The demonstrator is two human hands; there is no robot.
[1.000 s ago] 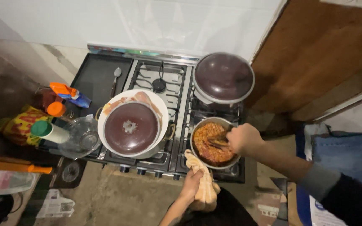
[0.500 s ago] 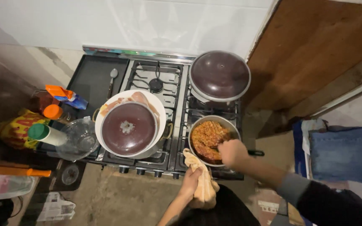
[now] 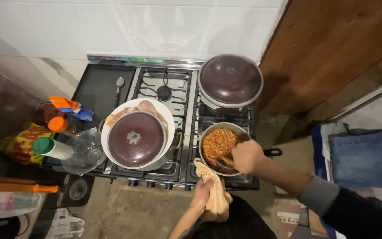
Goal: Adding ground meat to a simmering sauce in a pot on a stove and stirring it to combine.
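Since half a second ago the right hand (image 3: pixel 245 156) has stayed over the small pan (image 3: pixel 221 148) at the front right corner of the stove (image 3: pixel 191 115), shifting only a little toward the pan's right rim, while the left hand (image 3: pixel 201 193) has kept its place at the stove's front edge.

Nearest, the left hand is closed around a beige cloth (image 3: pixel 215 194), whose upper end touches the pan's near rim. Just beyond, the right hand's fingers are curled shut on a utensil (image 3: pixel 224 162) that dips into the orange-red food (image 3: pixel 218 143) in the pan; the utensil's shape is hard to make out. A black handle (image 3: pixel 272 152) sticks out from the pan toward the stove's right edge.

At the front left burner stands a pot under a dark maroon lid (image 3: pixel 134 139), with a white plate (image 3: pixel 164 116) showing around the lid. Off the stove's left edge are a clear glass lid (image 3: pixel 85 152), a green-capped bottle (image 3: pixel 51 148) and an orange-capped one (image 3: pixel 58 125).

Farther back, a spoon (image 3: pixel 118 88) lies on the black tray at the back left corner, a bare burner (image 3: pixel 163 92) sits mid-back, and a big pot with a maroon lid (image 3: pixel 230 79) fills the back right corner.
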